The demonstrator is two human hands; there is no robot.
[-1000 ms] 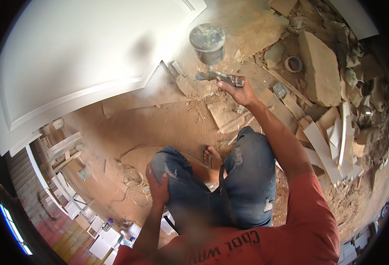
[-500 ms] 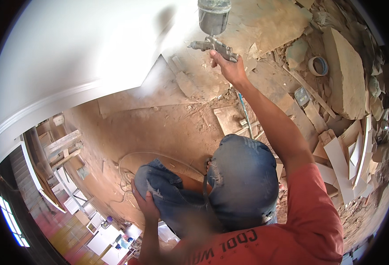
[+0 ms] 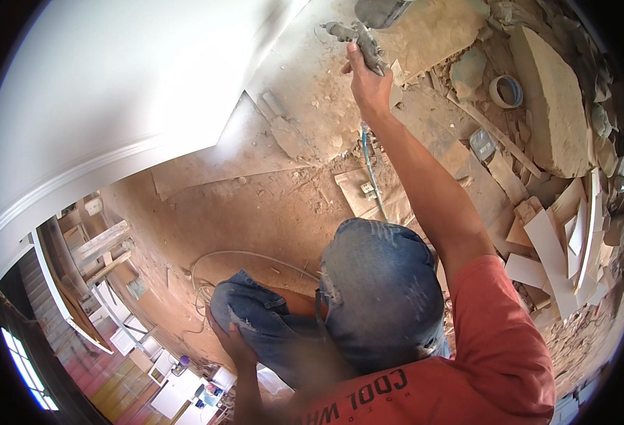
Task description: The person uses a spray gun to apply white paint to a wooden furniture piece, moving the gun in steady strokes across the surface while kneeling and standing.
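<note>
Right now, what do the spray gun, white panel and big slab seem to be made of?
Spray gun: probably metal, dull grey, going by its scuffed-looking body.
White panel: looks painted, with a soft sheen; perhaps wood, but the coating hides it.
Slab: matte, dusty tan with rough edges; stone or foam, unclear.

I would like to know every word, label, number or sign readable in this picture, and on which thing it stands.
Red T-shirt: large dark printed letters with smaller marks beside them; I leave the wording uncopied.
Small grey rectangular object on the right: any marks are too small to read.
Spray gun in the right hand: no readable text.
Tape roll: no readable text.
</note>
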